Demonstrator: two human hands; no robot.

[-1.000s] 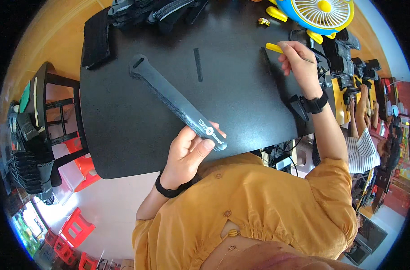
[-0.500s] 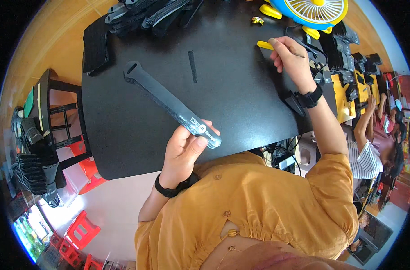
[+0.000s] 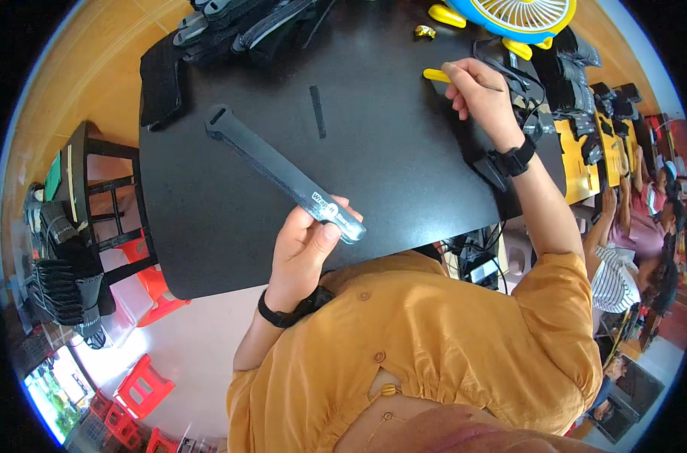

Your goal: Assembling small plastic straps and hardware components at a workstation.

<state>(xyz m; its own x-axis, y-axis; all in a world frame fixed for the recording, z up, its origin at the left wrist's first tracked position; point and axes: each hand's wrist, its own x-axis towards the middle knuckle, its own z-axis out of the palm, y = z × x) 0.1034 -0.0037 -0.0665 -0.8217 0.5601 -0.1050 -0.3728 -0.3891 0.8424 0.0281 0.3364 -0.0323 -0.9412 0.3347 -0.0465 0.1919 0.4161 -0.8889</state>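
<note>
My left hand [image 3: 298,253] is closed on one end of a long black strap [image 3: 272,162], with the thumb on top near its white printing. The strap slants away to the far left, where its other end has a slotted loop. Over the right part of the table, my right hand [image 3: 481,97] pinches a slim yellow-handled tool [image 3: 435,75]. A thin dark shaft sticks out at the other side of that hand, and the tool's middle is hidden by the fingers. Between the hands, farther back, a short black strip [image 3: 318,112] lies on the black table [image 3: 388,162].
Black straps [image 3: 230,26] are heaped at the table's far left. A blue and yellow fan [image 3: 521,23] stands at the far right, near a small gold-coloured item [image 3: 425,32] and cables. Left of the table are a dark rack [image 3: 113,181] and red stools [image 3: 143,386]. People work at the right.
The view has shifted slightly. Both hands keep their hold on the strap and the yellow-handled tool, with hardly any movement; the strap's near end has turned a little.
</note>
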